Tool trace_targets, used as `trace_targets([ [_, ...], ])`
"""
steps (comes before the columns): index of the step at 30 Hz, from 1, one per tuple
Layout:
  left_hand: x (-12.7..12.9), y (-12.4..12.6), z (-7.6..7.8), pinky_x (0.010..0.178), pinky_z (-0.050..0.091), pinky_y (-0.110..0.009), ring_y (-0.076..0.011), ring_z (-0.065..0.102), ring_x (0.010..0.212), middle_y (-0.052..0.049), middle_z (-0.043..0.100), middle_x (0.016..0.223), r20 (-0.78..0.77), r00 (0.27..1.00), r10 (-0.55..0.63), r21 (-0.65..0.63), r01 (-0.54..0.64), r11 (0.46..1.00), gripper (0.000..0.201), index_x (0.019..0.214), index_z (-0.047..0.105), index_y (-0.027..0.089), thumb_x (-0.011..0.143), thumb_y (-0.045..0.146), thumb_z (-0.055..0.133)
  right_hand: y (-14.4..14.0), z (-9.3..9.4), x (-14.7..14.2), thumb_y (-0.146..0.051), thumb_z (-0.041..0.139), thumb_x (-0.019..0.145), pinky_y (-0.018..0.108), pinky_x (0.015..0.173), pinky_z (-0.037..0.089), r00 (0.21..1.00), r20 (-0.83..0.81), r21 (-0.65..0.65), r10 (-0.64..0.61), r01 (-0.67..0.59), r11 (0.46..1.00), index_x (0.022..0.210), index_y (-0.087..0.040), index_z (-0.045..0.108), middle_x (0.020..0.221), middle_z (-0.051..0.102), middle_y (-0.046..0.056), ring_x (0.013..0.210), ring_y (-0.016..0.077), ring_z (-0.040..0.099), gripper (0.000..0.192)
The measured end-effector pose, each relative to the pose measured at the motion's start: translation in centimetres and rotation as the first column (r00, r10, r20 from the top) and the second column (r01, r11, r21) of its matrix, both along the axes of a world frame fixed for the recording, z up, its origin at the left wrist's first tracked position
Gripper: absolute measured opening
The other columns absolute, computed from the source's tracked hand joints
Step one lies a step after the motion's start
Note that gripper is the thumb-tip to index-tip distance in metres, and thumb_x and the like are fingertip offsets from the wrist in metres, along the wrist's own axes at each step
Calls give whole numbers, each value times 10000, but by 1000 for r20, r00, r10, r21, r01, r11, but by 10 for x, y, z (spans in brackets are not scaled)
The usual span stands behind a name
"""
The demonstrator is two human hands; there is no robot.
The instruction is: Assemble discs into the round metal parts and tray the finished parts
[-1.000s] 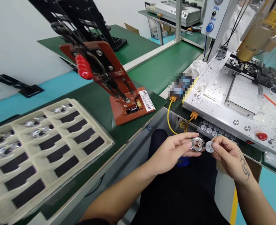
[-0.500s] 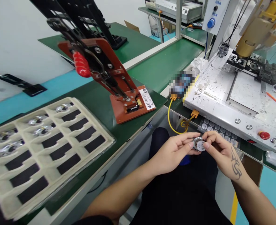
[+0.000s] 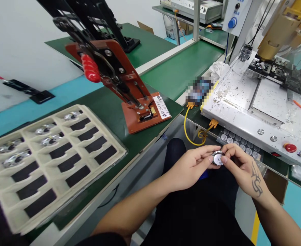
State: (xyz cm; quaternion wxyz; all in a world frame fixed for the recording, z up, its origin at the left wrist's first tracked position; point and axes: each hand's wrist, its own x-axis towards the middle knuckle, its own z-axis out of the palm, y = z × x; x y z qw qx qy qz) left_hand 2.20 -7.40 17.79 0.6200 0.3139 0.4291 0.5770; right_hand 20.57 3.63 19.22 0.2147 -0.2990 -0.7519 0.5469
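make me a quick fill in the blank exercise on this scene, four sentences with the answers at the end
1. The left hand and the right hand both hold the round metal piece; the tattoo shows on the person's ____ hand.
2. The molded tray visibly holds ____ shiny metal parts.
3. The ribbed handle by the reddish-brown stand is coloured ____.
4. The looped cable hanging in front of the metal machine is coloured ____.

Missing words: right; five; red; yellow.

Round silver case (image 3: 217, 152) | held above lap (image 3: 199, 208) | white disc (image 3: 217, 160) across face
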Motion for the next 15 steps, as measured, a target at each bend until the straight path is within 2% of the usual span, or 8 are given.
trace_targets([
  [7,2,0,0,1107,632,-423,-287,749,1258,-117,739,1426,-37,999,-4,48,6,999,393,1416,714,188,1063,356,679,0,-4,1,-367,679,1049,340,877,488,1000,-1,47,-9,9,999,885,-242,638,1080,662,41,967,201,618,211],
  [15,5,-1,-2,1100,638,-433,-281,791,1189,-139,768,1383,-101,995,9,38,-5,999,398,1446,675,160,1066,273,643,-2,-6,1,-328,678,1049,335,845,508,1000,-8,126,-29,30,992,883,-243,637,1052,671,38,957,201,632,191],
])
